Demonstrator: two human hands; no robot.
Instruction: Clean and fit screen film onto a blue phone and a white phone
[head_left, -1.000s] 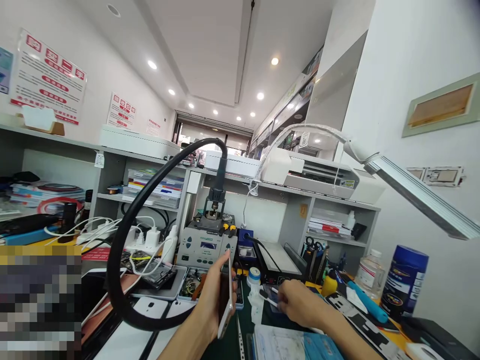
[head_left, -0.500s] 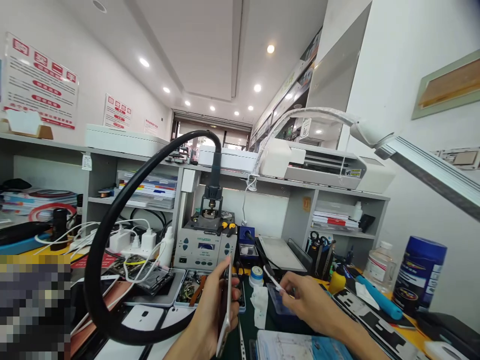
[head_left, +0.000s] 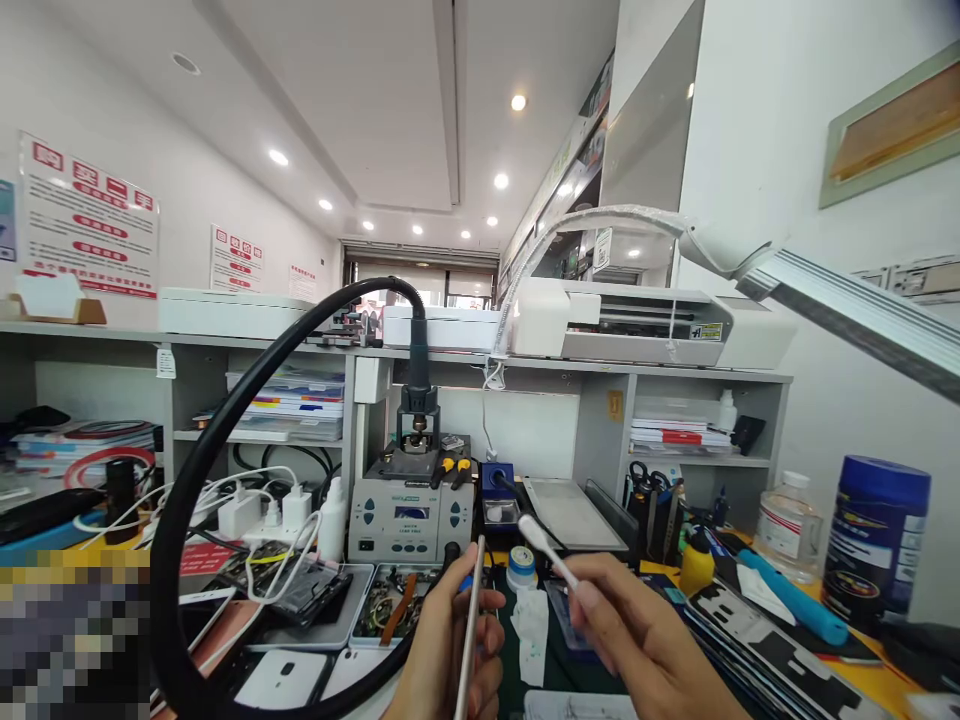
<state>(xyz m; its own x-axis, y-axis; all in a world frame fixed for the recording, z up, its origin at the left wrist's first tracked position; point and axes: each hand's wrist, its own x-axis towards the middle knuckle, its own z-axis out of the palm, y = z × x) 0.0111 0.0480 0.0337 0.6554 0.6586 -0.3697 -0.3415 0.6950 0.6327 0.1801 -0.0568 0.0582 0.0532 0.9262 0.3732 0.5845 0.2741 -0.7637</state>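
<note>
My left hand (head_left: 454, 650) grips a thin phone (head_left: 470, 640), turned almost edge-on to me, with the thumb along one face and the fingers behind the other. Its faces are mostly hidden by this angle. In my right hand (head_left: 637, 630) a white cotton swab (head_left: 553, 553) is pinched between thumb and fingers, its tip pointing up and left toward the phone but apart from it. Between the hands stand a small round jar (head_left: 521, 570) with a blue and white top and a crumpled white tissue (head_left: 531, 635).
A thick black hose (head_left: 206, 480) loops over the left side from the rework station (head_left: 411, 515). Phones, white cables and a parts tray (head_left: 386, 605) crowd the left. At right are a clear bottle (head_left: 784, 525), a blue canister (head_left: 874, 540) and a yellow bottle (head_left: 697, 565).
My right hand and the swab have come nearer, and the swab's tip now shows more plainly. The phone has turned more edge-on in my left hand. The view has tilted slightly.
</note>
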